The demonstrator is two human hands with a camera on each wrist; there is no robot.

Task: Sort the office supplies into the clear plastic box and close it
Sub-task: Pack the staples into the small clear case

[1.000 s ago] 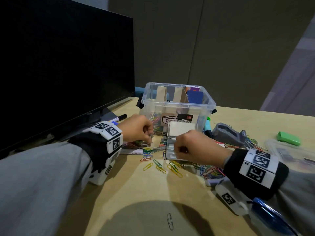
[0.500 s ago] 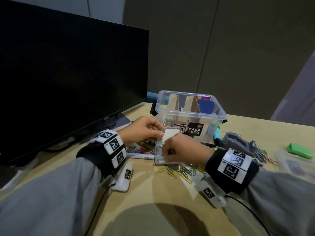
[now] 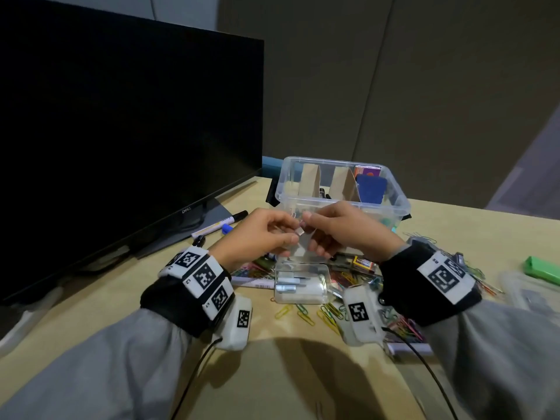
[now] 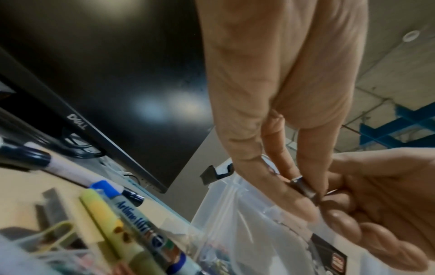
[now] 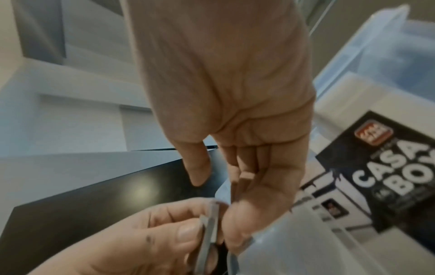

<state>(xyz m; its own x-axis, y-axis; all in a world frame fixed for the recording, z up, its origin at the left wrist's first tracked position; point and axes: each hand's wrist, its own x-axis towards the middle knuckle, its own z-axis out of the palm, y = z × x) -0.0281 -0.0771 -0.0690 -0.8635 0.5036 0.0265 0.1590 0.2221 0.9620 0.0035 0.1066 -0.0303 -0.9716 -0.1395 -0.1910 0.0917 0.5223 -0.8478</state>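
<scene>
Paper clips (image 3: 306,313) in many colours lie loose on the desk (image 3: 303,386) near its front edge, beside a small clear case (image 3: 303,283) holding strips of staples. Above that case, both hands meet in mid-air. The left hand (image 3: 257,234) pinches a small silvery metal piece (image 4: 303,188) between thumb and curled fingers; whether it is a staple strip or a clip cannot be told. The right hand (image 3: 342,231) has its fingers curled too, pinching the same piece from the other side along with a thin clear plastic part (image 5: 301,241). Markers (image 3: 216,224) lie left of the hands, by the foot of a dark monitor (image 3: 121,131). Further back, toward the desk's far edge, stands the clear plastic box (image 3: 394,207), lid off, with cardboard dividers (image 3: 342,186) and a blue item upright inside. A green object (image 3: 542,269) rests by the right edge.
</scene>
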